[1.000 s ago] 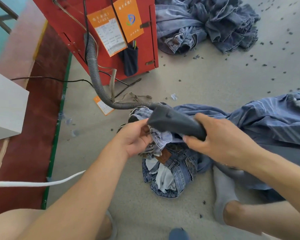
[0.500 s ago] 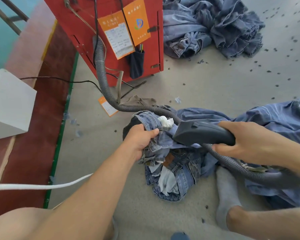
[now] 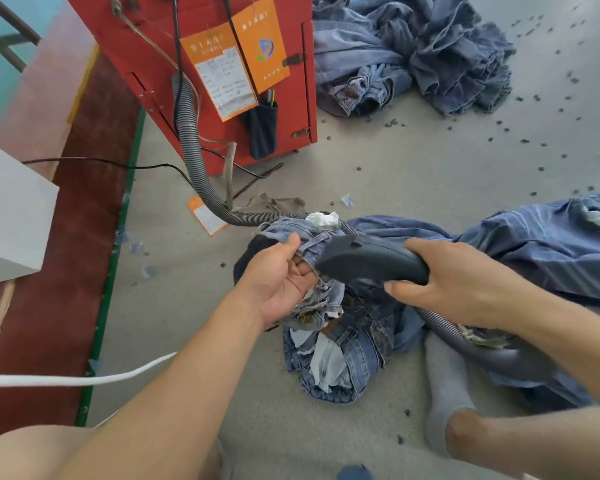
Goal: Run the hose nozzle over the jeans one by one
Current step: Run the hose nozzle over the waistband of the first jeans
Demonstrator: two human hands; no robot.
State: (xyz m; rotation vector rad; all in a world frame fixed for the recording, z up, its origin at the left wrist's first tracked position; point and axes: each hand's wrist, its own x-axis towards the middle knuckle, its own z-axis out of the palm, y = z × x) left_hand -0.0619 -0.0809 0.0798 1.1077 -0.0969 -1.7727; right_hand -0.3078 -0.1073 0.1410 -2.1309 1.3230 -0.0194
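Note:
A bunched pair of blue jeans (image 3: 347,355) lies on the floor in front of me, white pocket lining showing. My left hand (image 3: 278,282) grips the upper edge of its denim and lifts it. My right hand (image 3: 454,282) holds the dark grey hose nozzle (image 3: 368,259), whose tip points left and presses into the fabric beside my left fingers. The ribbed grey hose (image 3: 191,147) runs from the nozzle up to the red machine (image 3: 201,15), and a second loop passes under my right wrist.
A pile of jeans (image 3: 413,53) lies at the back by the machine, and more denim (image 3: 548,247) spreads at the right. My socked foot (image 3: 444,386) rests near the jeans. A white box (image 3: 11,216) stands at the left, a white cord (image 3: 77,379) crosses the floor, and dark scraps litter it.
The nozzle has swung so its tip points left into the denim by my left hand. My left hand has turned palm-up, lifting the jeans' edge higher.

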